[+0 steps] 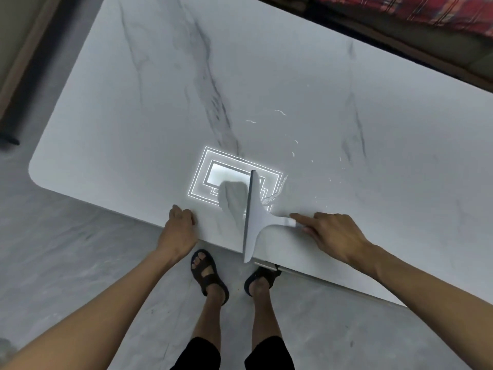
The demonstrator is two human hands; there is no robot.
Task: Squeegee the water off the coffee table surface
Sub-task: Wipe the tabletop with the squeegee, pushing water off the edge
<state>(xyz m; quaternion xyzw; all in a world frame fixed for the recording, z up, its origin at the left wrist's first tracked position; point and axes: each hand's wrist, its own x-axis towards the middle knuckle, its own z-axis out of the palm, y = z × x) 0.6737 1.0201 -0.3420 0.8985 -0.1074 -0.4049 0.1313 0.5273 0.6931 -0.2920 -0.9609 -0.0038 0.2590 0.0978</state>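
— Two sandals [206, 273], item one, on the grey floor [66, 249] at 6 o'clock. Next?
— Left hand [180, 222]: fingers folded in, holding nothing, resting on the near edge of the coffee table [133, 102], at 9 o'clock from the squeegee [253, 217].
— Right hand [336, 236]?
— At 3 o'clock from the blade, clamped on the squeegee's handle, forefinger laid along it. Blade on the tabletop, near end overhanging the edge.
— Water [276, 194]?
— One streak just beside the blade at 1 o'clock, droplets scattered beyond. Light reflection [213, 172] at 11. Red patterned fabric [426, 12] farthest, at 1 o'clock.
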